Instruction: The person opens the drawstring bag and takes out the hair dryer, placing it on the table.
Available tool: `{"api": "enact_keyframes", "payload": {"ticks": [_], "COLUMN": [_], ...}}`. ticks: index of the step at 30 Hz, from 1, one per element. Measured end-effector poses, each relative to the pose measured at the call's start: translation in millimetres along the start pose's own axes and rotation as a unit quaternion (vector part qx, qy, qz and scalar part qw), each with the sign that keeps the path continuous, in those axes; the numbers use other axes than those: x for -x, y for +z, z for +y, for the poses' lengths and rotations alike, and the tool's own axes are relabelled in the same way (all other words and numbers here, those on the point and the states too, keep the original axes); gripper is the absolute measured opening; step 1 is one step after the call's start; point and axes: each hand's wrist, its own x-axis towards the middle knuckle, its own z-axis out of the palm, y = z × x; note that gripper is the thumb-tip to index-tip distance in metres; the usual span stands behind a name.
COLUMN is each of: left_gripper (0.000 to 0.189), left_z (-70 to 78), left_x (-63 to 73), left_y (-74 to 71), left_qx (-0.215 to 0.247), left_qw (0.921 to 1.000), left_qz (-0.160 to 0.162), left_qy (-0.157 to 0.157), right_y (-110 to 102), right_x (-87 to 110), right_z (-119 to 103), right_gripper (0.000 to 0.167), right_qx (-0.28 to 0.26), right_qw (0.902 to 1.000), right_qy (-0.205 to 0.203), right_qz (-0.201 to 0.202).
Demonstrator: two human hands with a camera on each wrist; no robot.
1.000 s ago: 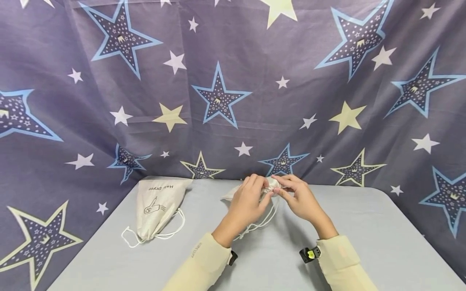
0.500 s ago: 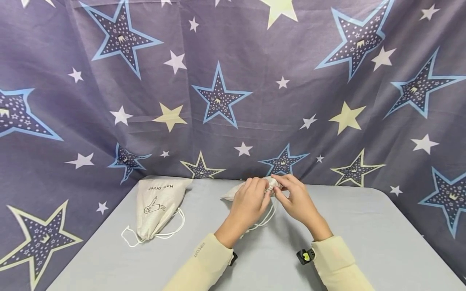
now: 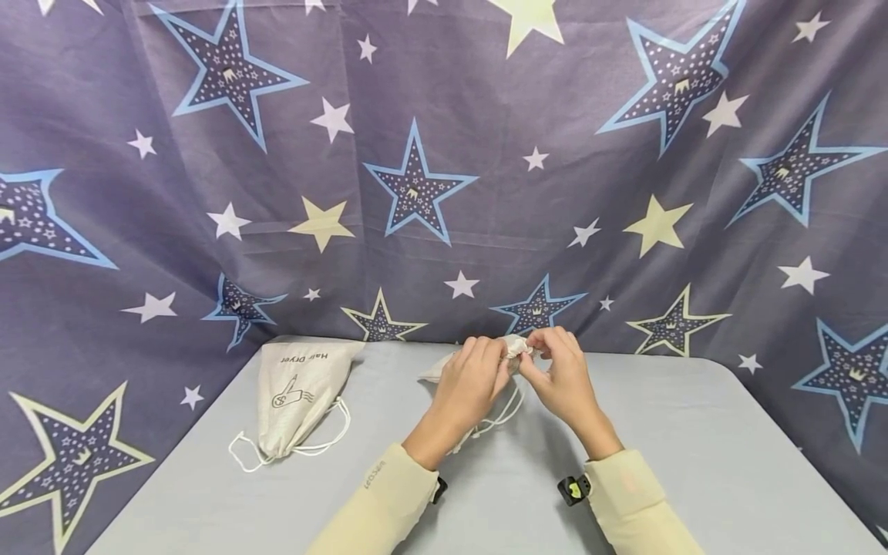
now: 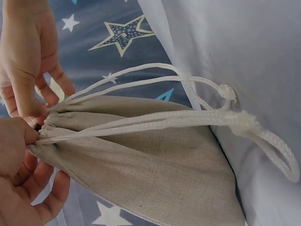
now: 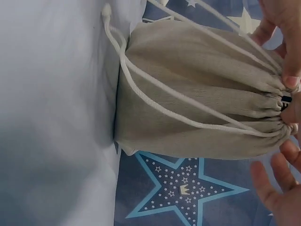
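Both hands work at the gathered mouth of a beige cloth drawstring bag (image 3: pixel 434 373) near the table's back edge. My left hand (image 3: pixel 469 385) grips one side of the mouth. With thumb and fingers, my right hand (image 3: pixel 565 383) pinches the other side. In the left wrist view the bag's body (image 4: pixel 141 169) hangs from the puckered mouth, and white knotted drawcords (image 4: pixel 183 120) trail over it. A small gap at the mouth shows something dark with white marks (image 5: pixel 286 100) in the right wrist view; the rest of the contents is hidden.
A second drawstring bag (image 3: pixel 305 385), printed "Hair Dryer" with a dryer drawing, lies on the left of the grey table (image 3: pixel 694 447). Its white cords (image 3: pixel 326 447) spread beside it. A star-patterned curtain (image 3: pixel 486 154) stands behind the table.
My right wrist and forearm have shifted slightly left, and the right fingers have changed their hold on the bag's mouth. The left hand stays there. The second bag lies still.
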Motion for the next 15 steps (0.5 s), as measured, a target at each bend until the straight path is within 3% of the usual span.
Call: {"api": "enact_keyframes", "payload": {"ticks": [8,15], "left_gripper": [0.008,0.018], "left_z": [-0.7,0.5], "left_x": [0.1,-0.2], "left_y": [-2.6,-2.3], "left_qx": [0.021,0.022], "left_qw": [0.9996,0.9977], "left_qz": [-0.017,-0.034], "left_qy": [-0.006,-0.055], "right_y": [3.4,8.5], "right_x": [1.8,2.7], "right_z": [-2.3,-3.3], "right_gripper": [0.016,0.024], "right_qx": [-0.001,-0.015], "right_qw": [0.9997,0.9987], "right_qy": [0.0,-0.04], "right_qz": [0.025,0.025]}}
